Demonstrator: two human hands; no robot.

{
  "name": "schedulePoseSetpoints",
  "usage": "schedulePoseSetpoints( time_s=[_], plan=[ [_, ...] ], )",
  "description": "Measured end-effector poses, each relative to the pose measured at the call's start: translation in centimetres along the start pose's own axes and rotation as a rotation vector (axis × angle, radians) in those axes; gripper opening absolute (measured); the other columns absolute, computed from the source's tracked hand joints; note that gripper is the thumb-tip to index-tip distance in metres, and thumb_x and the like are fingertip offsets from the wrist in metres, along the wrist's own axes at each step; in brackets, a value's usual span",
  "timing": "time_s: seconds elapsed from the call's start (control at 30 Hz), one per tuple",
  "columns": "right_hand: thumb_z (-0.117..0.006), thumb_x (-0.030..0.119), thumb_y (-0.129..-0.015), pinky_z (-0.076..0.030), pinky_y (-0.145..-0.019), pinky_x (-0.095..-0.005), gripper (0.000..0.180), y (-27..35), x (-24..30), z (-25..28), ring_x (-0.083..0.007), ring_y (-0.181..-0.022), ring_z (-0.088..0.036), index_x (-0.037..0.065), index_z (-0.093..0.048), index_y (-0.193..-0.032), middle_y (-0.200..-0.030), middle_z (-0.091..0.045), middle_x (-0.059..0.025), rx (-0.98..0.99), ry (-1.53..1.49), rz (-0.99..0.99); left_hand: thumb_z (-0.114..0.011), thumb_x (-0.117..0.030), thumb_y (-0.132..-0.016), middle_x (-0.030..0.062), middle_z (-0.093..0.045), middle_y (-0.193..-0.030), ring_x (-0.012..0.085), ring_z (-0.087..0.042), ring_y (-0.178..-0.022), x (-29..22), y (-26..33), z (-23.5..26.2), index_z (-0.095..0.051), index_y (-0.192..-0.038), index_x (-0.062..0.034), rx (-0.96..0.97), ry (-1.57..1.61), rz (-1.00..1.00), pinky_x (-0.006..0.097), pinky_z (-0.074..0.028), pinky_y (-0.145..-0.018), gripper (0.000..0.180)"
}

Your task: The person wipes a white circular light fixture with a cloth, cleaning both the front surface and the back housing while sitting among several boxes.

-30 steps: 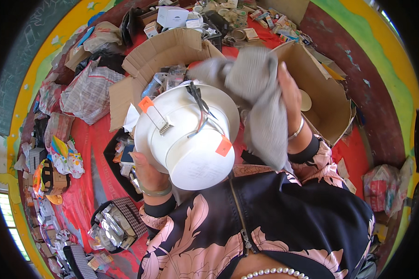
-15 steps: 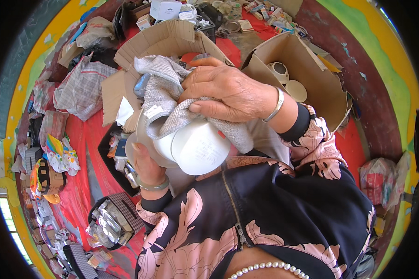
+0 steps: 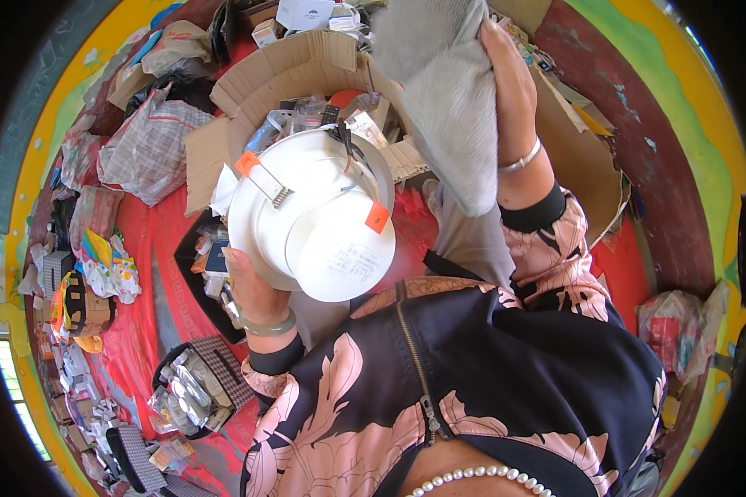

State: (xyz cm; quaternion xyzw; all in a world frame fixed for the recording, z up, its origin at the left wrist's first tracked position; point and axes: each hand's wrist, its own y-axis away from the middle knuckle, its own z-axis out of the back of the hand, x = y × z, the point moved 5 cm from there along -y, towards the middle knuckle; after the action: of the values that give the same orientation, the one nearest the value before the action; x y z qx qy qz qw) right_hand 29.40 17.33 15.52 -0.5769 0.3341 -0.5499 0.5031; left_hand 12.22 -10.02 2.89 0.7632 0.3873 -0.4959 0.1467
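My left hand (image 3: pixel 259 291) grips the rim of a white round recessed downlight (image 3: pixel 290 219) at its lower left. The lamp has a stepped round body, a spring clip with an orange tab, a second orange tab at right and short dark wires at the top. Its back end faces up toward me, with faint print on it. Up and to the right, my right hand (image 3: pixel 514 91) holds a grey cloth (image 3: pixel 452 116) raised apart from the lamp. The cloth hangs down in folds and partly hides the fingers.
Beyond the lamp stands an open cardboard box (image 3: pixel 286 70) of mixed small goods. Another cardboard box (image 3: pixel 584 157) is at right, partly behind my arm. A black bin (image 3: pixel 192 277) and a checked basket (image 3: pixel 224 373) of packets sit at left on red sheeting (image 3: pixel 137 348).
My right hand has lifted the grey cloth off the downlight and moved up and right. The lamp's clip and wires are now uncovered; my left hand still holds its rim.
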Motion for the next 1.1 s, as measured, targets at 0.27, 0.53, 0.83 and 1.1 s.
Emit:
schedulePoseSetpoints(
  time_s=[0.27,0.53,0.83,1.1],
  plan=[
    [-0.058,0.01,-0.082,-0.043,-0.086,-0.0347,0.028,5.1,5.0,-4.1,-0.0264,-0.095,-0.053,-0.001,-0.059,-0.109,-0.099,-0.056,-0.0147,0.458,-0.216,0.039,-0.041,-0.061,-0.088,0.0144,-0.043,-0.135,0.0292,-0.046,-0.121,1.1,-0.1,-0.7,-0.028,-0.138,0.0014,0.041,0.397,0.12,0.041,-0.039,-0.099,0.081],
    [-0.048,0.001,-0.081,-0.037,-0.094,-0.0363,0.035,4.6,5.1,-5.0,-0.0321,-0.105,-0.047,0.001,-0.059,-0.114,-0.108,-0.05,-0.0159,0.637,-0.522,-0.272,-0.042,-0.061,-0.087,0.0188,-0.041,-0.135,0.0293,-0.046,-0.121,-1.6,-0.4,-4.1,-0.028,-0.137,0.0044,0.153,-0.045,-0.022,0.041,-0.039,-0.099,0.084],
    [-0.046,-0.006,-0.079,-0.041,-0.091,-0.0373,0.037,4.0,5.6,-5.4,-0.0346,-0.106,-0.05,-0.001,-0.058,-0.113,-0.112,-0.05,-0.0169,0.748,-0.452,-0.159,-0.042,-0.06,-0.088,0.0181,-0.041,-0.135,0.0292,-0.048,-0.119,0.2,-0.6,-2.4,-0.027,-0.138,0.0038,0.088,0.002,0.017,0.04,-0.04,-0.097,0.083],
    [-0.052,-0.003,-0.071,-0.046,-0.082,-0.0387,0.049,7.9,6.3,-3.3,-0.0363,-0.096,-0.052,0.001,-0.051,-0.12,-0.105,-0.051,-0.0177,0.866,-0.096,-0.093,-0.034,-0.06,-0.091,0.0152,-0.038,-0.14,0.0324,-0.045,-0.123,0.6,-0.6,-0.8,-0.028,-0.14,-0.0012,0.077,0.456,0.078,0.044,-0.038,-0.101,0.077]
  ],
)
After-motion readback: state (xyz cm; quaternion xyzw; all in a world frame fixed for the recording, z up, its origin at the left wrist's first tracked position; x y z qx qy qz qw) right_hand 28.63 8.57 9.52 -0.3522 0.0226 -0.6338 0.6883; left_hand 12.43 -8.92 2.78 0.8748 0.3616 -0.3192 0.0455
